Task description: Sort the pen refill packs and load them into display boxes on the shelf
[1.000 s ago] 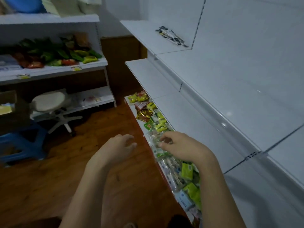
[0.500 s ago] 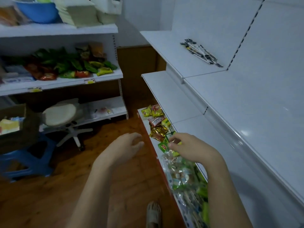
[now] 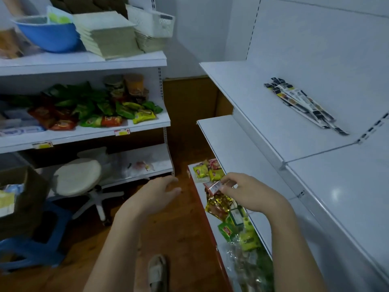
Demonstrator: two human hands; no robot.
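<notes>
Several long pen refill packs (image 3: 303,104) lie in a loose pile on the upper white shelf (image 3: 248,95) at the right. My right hand (image 3: 250,192) is low over the bottom shelf (image 3: 200,186) and pinches a small red and silver packet (image 3: 213,187) by its edge. My left hand (image 3: 156,193) hovers beside it over the floor, fingers relaxed, holding nothing. No display boxes are in view.
Yellow, gold and green snack packets (image 3: 223,207) crowd the bottom shelf. The middle white shelf (image 3: 227,144) juts out above them. Left shelving holds snack bags (image 3: 88,110), a blue bowl (image 3: 48,34) and stacked pads. A white stool (image 3: 77,178), blue step stool (image 3: 35,245) and cardboard box (image 3: 23,199) stand on the wooden floor.
My head has tilted up, showing more of the shelves. My right hand has moved farther along the bottom shelf and now pinches a red and silver packet. My left hand stays open.
</notes>
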